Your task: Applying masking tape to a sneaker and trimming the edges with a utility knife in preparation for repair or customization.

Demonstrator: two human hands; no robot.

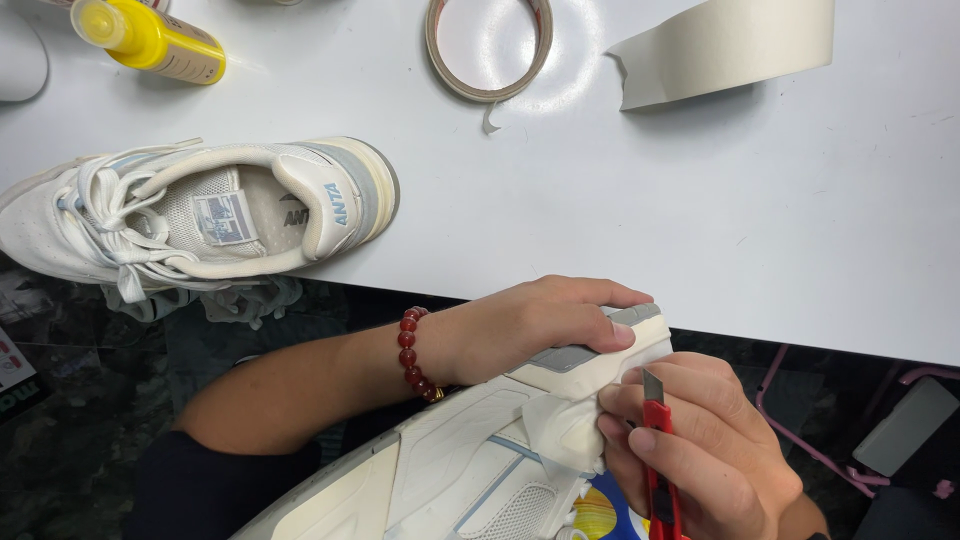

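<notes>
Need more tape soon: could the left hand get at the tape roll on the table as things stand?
Probably not right away. The left hand is clamped over the heel of the held shoe. Once it lets go, the way looks free: only bare white table lies between it and the tape roll.

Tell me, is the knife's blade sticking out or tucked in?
Sticking out. A short grey blade tip shows above the red utility knife held in the right hand, beside the taped shoe.

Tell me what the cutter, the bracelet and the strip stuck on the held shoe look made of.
Cutter: glossy red body, likely plastic, with a grey metal-looking blade. Bracelet: shiny dark red beads, glass or stone, unclear which. Strip on the held shoe: matte cream, wrinkled, apparently paper masking tape.
</notes>
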